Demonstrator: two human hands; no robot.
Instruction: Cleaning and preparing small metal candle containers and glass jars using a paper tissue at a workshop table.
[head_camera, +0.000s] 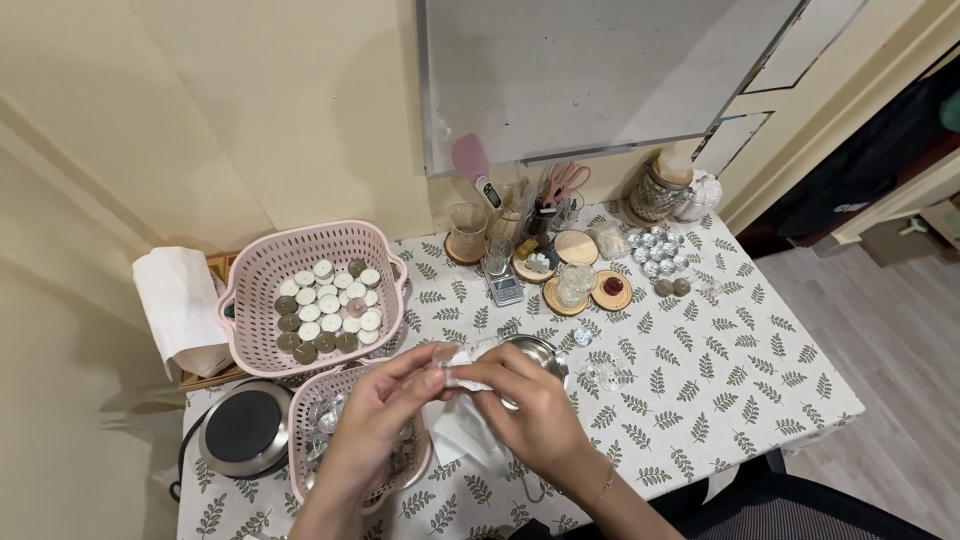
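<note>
Landmark: large pink basket (262, 268), standing at the rear left of a table under a leaf-print tablecloth (700, 390).

- Large pink basket: perforated walls, two handles; holds tealight candles (328, 310), white ones together with olive-brown ones, in rough rows.
- Left hand (375, 425): in front of the basket and slightly to its right. Fingers closed around a small clear cup (441, 356), pinched at the fingertips.
- Right hand (530, 405): right of the left hand, fingers curled and gripping a crumpled white tissue (462, 372), which presses against the clear cup. More of the tissue hangs below the hands.
- Small pink basket (330, 392): directly in front of the large one, partly under the left hand; holds clear cups.
- Black round hot plate (243, 428): in front of the large basket, left of the small one.
- Metal pot (535, 350): right of the basket, behind the right hand; mostly hidden.
- White folded cloth (180, 305): touching the basket's left side, on a wooden tray.
- Pocket scale (503, 288): right of the basket, further back.
- Wooden coasters (577, 248) with small glass jars: right of the scale.
- Silver tealight tins (657, 252): far right of the basket, clustered near a lidded glass jar (658, 190).
- Pink spatula (470, 158) and pink-handled scissors (563, 180): upright in holders at the wall, behind and to the right of the basket.
</note>
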